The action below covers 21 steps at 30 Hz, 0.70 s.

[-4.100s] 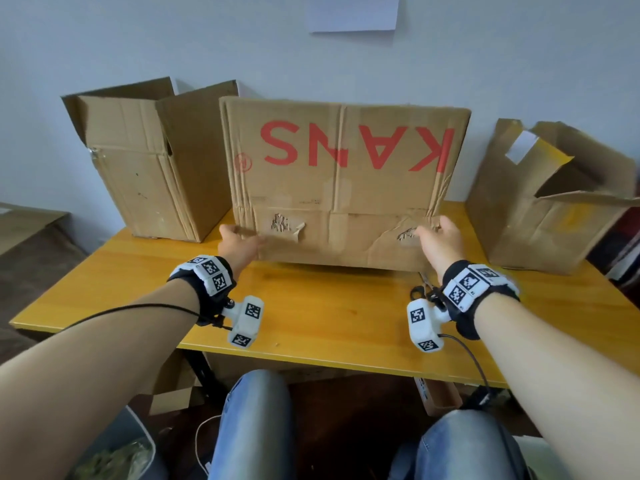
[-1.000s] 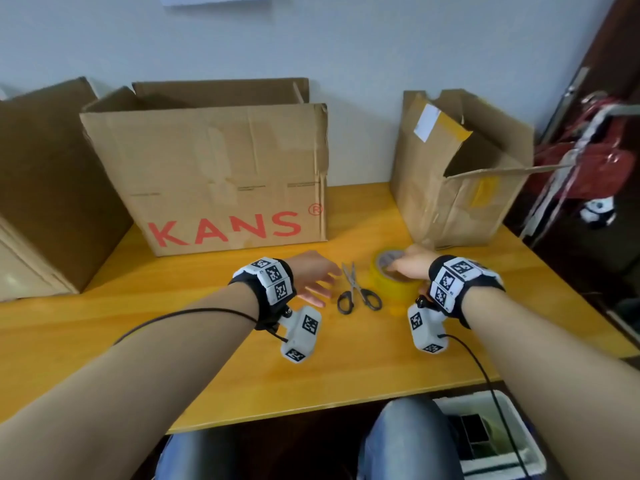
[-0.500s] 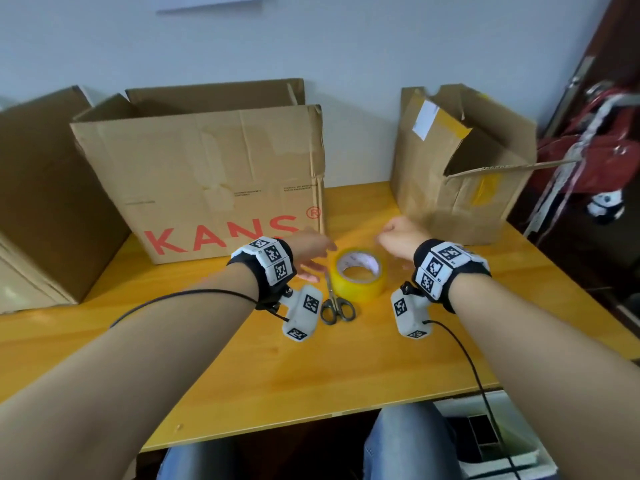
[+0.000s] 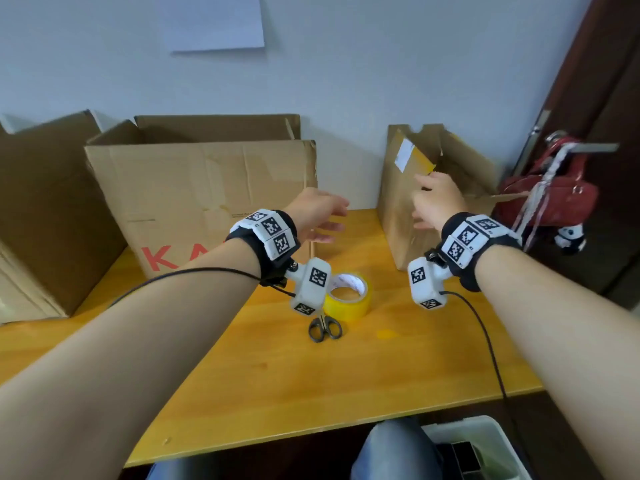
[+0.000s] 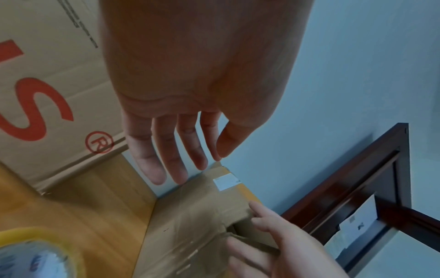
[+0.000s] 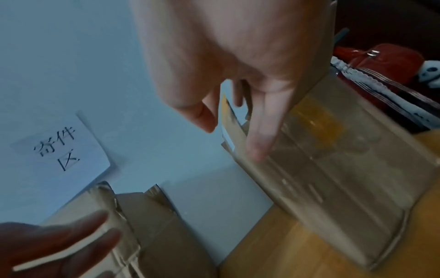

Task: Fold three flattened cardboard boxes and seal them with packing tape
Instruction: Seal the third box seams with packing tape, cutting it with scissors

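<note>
red bag (image 4: 550,199) on door handle | paper sheet (image 4: 213,20) on wall | wooden table (image 4: 311,382)

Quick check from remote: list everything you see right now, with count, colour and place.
KANS box: one, brown with red letters, back centre of table, top open.
Box at left: one, brown, left edge.
Small box: one, brown, white label, back right.
Tape roll: one, yellow, table centre.
Scissors: one pair, dark handles, beside the tape roll.
Table: one, yellow wood.
Paper sheet: one, white, on wall.
Bag: one, red, far right.
Left hand: open, above table.
Right hand: on the small box's flap.
</note>
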Each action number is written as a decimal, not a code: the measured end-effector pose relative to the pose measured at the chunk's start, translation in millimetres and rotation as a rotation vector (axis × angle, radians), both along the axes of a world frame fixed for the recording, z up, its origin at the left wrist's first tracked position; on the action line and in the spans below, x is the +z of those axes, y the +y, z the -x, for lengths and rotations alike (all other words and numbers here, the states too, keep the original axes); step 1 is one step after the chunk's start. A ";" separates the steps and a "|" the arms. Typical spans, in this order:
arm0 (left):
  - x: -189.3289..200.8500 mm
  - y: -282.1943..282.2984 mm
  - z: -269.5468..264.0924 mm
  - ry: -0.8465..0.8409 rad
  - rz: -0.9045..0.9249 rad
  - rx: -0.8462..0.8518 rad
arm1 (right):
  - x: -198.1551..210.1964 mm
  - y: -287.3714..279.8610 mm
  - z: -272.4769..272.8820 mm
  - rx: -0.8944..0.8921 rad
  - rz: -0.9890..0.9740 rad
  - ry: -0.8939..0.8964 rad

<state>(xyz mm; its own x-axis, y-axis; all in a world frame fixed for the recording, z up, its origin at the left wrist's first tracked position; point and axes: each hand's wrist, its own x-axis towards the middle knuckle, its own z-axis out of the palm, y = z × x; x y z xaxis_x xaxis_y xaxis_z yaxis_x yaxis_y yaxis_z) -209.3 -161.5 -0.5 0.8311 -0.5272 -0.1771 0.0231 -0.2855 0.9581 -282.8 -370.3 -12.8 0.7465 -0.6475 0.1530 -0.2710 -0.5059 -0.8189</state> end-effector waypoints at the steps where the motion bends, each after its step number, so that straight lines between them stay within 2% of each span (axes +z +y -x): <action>1: 0.9 2.9 -0.2 -0.004 0.001 0.006 | 4.4 1.5 0.1 0.022 0.059 0.022; 6: 4.7 25.2 -3.3 0.005 0.011 0.036 | 19.5 23.6 -8.8 0.002 0.213 -0.062; 11: 7.0 45.6 -4.7 0.013 0.009 0.064 | 16.6 31.0 -11.5 -0.043 0.257 0.313; 14: 6.6 54.1 -4.0 0.018 0.012 0.065 | 7.6 32.1 -5.8 -0.031 0.345 0.411; 18: 6.8 57.8 -3.9 0.070 0.046 0.022 | 6.5 34.7 -1.0 -0.021 0.472 0.348; 21: 7.8 56.8 -2.0 0.064 0.050 0.015 | 6.1 39.4 0.1 0.026 0.477 0.251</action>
